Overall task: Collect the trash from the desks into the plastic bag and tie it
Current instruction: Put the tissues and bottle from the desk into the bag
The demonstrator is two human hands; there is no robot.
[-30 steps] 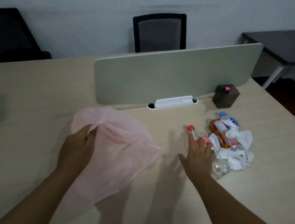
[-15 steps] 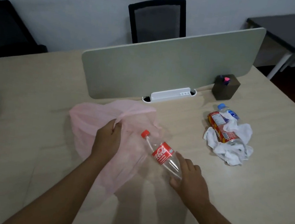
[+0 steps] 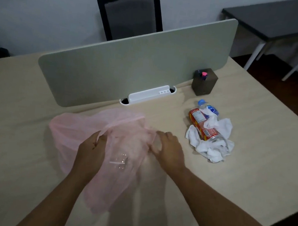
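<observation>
A thin pink plastic bag (image 3: 79, 134) lies crumpled on the beige desk (image 3: 249, 170), its mouth facing the divider. My left hand (image 3: 92, 149) grips the bag's left rim. At the right rim, my right hand (image 3: 170, 148) has its fingers curled on the plastic. A clear bottle (image 3: 119, 162) shows faintly through the bag between my hands. To the right lies a pile of trash: a red-labelled bottle (image 3: 201, 125), a blue-capped bottle (image 3: 207, 107) and crumpled white tissues (image 3: 214, 152).
A grey-green divider panel (image 3: 131, 68) stands across the desk with a white socket strip (image 3: 148, 95) at its foot. A brown pen holder (image 3: 204, 83) sits behind the trash. A black chair (image 3: 129, 16) and a dark table (image 3: 285, 18) stand beyond.
My right hand took the red-capped bottle from the pile, carried it left and put it into the bag. That hand now rests at the bag's right rim; the left hand kept its grip.
</observation>
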